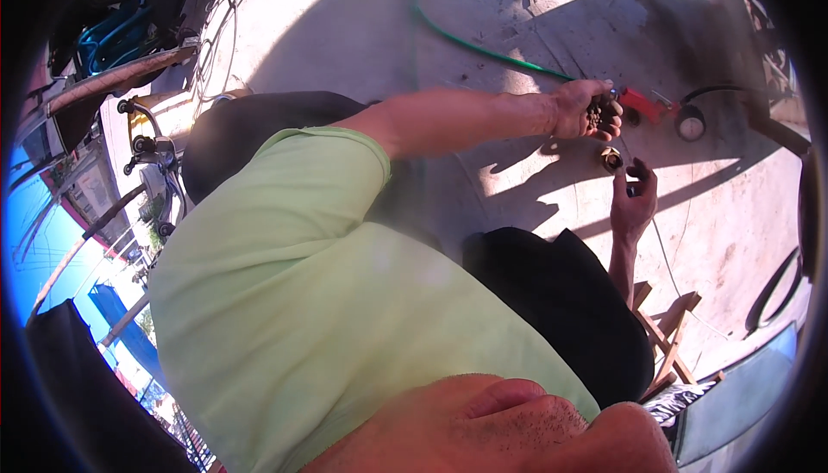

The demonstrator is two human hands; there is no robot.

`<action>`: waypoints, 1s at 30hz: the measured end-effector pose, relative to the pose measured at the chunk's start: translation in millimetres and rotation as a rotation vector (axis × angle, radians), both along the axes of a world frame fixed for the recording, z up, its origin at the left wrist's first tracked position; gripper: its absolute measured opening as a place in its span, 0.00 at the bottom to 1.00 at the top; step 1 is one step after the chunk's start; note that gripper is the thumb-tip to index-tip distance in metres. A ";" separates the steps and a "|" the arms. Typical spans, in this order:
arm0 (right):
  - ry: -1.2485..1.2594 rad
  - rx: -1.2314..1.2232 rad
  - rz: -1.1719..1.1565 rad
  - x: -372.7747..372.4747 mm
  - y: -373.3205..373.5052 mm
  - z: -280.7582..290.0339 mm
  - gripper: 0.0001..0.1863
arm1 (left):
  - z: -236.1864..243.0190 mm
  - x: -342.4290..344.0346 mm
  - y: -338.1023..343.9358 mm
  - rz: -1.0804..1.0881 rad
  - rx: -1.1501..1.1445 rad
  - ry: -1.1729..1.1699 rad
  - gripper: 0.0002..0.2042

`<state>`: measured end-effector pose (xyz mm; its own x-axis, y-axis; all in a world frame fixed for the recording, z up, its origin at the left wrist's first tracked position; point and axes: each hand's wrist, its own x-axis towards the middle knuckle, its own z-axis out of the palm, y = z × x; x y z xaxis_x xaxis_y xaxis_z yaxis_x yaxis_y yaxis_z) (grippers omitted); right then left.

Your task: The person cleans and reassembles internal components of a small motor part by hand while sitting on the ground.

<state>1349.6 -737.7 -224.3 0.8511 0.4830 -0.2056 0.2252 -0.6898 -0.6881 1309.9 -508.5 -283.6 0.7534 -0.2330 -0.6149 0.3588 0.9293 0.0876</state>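
Palm up and cupped, my left hand [582,111] reaches out over the concrete ground. A heap of small brown pieces [595,115] lies in its palm, too small to name surely. A little blue-grey metal bit [614,93] shows by its fingertips. My right hand [635,201] is lower in the picture, thumb and forefinger apart. Right by its thumb tip is a round brass-coloured fitting [611,159] with a hole; whether they touch I cannot tell. A small dark round shape shows among the right fingers. Just beyond the left hand lies a red tool [640,106].
A round dial gauge [690,125] on a black hose [716,89] lies beside the red tool. The green hose [483,49] runs across the concrete towards my left hand. A wooden frame [668,335] stands near my right knee; chair casters [142,141] are at left.
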 end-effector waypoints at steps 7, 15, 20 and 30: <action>0.160 0.037 0.038 -4.2 19.2 15.5 0.14 | 26.1 1.4 41.7 -0.264 0.217 0.065 0.22; 0.326 0.036 0.195 4.1 24.4 17.2 0.14 | 73.9 -6.7 357.5 -0.477 0.667 -0.013 0.14; 0.416 -0.033 0.271 29.2 57.8 67.1 0.16 | 125.7 -56.8 467.9 -0.346 1.073 0.073 0.10; 0.586 -0.308 -0.021 53.8 102.1 114.4 0.14 | -84.3 -6.3 536.9 -0.281 1.909 0.330 0.10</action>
<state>1403.3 -635.6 -110.0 0.5652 0.3128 -0.7634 -0.1419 -0.8747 -0.4634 1303.6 28.4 -368.0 0.6414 0.7248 -0.2515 0.6655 -0.3625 0.6524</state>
